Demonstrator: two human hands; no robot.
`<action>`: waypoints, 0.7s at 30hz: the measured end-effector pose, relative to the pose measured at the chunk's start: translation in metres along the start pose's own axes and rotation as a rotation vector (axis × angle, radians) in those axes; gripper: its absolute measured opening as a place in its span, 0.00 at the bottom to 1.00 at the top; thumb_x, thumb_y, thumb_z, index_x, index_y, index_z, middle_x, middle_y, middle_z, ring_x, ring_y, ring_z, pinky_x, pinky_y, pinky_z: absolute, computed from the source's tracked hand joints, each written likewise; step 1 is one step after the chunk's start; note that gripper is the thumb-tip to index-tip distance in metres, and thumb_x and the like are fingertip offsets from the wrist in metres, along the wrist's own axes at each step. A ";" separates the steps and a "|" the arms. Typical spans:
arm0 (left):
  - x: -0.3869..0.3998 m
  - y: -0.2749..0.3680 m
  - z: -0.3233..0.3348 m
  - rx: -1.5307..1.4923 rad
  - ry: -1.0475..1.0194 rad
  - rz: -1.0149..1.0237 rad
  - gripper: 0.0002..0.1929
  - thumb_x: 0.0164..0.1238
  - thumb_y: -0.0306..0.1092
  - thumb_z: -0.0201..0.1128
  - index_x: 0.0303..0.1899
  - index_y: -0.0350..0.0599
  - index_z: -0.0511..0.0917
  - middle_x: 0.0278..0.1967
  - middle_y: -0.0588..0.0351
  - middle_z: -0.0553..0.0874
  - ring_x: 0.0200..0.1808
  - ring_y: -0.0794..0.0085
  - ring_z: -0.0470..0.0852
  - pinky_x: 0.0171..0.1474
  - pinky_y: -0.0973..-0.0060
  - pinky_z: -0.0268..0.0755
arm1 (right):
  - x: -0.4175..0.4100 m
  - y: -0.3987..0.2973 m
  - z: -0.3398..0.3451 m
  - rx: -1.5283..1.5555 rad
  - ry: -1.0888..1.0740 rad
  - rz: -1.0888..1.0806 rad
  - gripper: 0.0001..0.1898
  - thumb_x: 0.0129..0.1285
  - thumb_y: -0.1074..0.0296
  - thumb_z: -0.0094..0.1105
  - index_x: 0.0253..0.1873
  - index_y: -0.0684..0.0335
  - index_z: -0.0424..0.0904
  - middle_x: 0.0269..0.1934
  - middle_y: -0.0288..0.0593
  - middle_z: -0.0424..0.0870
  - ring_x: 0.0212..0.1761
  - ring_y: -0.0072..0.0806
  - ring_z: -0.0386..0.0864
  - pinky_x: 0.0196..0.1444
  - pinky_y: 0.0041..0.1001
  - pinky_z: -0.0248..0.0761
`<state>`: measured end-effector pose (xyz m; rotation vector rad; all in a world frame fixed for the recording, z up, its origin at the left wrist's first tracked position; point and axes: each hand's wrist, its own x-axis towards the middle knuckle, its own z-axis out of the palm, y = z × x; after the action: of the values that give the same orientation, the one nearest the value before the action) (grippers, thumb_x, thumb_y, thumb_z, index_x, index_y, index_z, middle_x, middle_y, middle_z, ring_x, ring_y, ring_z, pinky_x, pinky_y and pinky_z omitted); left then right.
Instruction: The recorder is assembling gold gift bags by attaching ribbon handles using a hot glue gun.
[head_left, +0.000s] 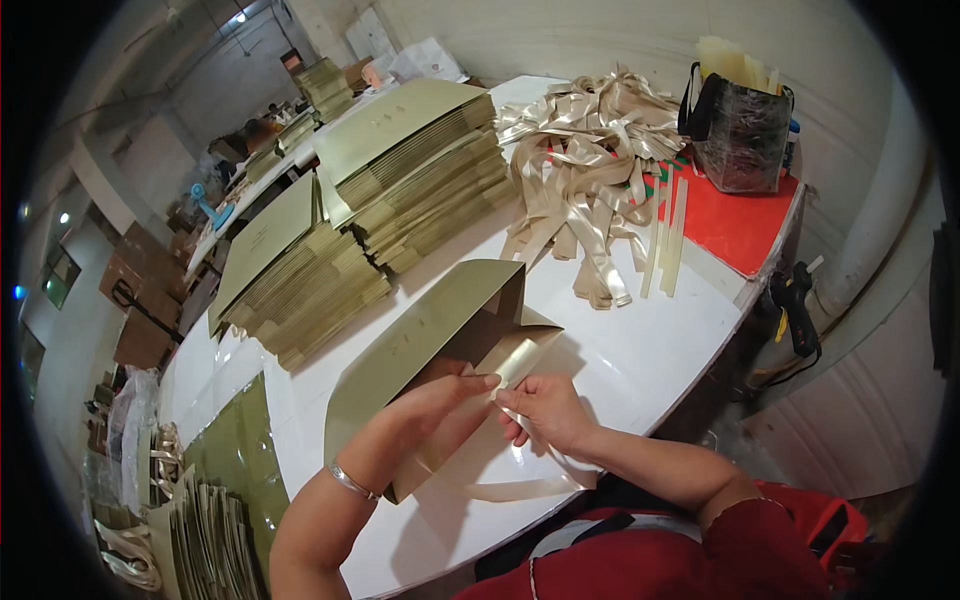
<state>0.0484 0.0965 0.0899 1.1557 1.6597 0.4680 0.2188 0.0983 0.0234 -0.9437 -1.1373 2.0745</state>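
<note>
An olive-green paper bag (433, 328) lies before me on the white tabletop, its mouth gaping toward the right. My left hand (450, 391), with a silver bracelet at the wrist, reaches to the bag's near edge; its fingers are partly hidden inside. Between thumb and fingers it pinches a cream satin ribbon (519, 361) at that edge. Close beside it, my right hand (550, 411) grips the same ribbon between thumb and forefinger. A loose length of ribbon hangs below the right hand and trails along the table near my body.
Stacks of folded bags (420, 172) stand beyond the open bag, with another stack (300, 300) at left. A ribbon heap (585, 172), glue sticks (667, 232) and a plastic-wrapped holder (739, 135) on a red sheet (739, 225) occupy the far right. A glue gun (795, 311) hangs off the table's right edge.
</note>
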 end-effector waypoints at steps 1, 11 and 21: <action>0.006 -0.009 0.001 -0.129 -0.028 0.020 0.11 0.60 0.39 0.67 0.33 0.41 0.78 0.29 0.61 0.76 0.29 0.79 0.71 0.33 0.77 0.66 | 0.001 0.002 -0.001 -0.031 -0.004 0.010 0.14 0.65 0.60 0.59 0.39 0.69 0.75 0.29 0.43 0.81 0.23 0.26 0.80 0.23 0.25 0.75; 0.041 -0.109 -0.008 1.327 0.713 1.048 0.13 0.58 0.36 0.65 0.43 0.43 0.78 0.32 0.51 0.79 0.37 0.61 0.81 0.29 0.69 0.72 | -0.027 -0.003 -0.016 -0.893 0.216 -0.594 0.20 0.62 0.65 0.60 0.55 0.71 0.74 0.39 0.46 0.83 0.38 0.30 0.80 0.43 0.24 0.74; -0.071 -0.048 0.055 0.275 0.751 0.918 0.14 0.64 0.26 0.58 0.51 0.44 0.76 0.29 0.51 0.76 0.25 0.60 0.78 0.24 0.69 0.68 | -0.041 -0.020 0.017 -0.166 -0.386 -0.114 0.08 0.66 0.70 0.55 0.45 0.67 0.76 0.35 0.38 0.82 0.34 0.16 0.77 0.34 0.19 0.73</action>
<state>0.0770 0.0011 0.0681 2.1216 1.7361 1.4156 0.2318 0.0684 0.0596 -0.5443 -1.5421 2.1484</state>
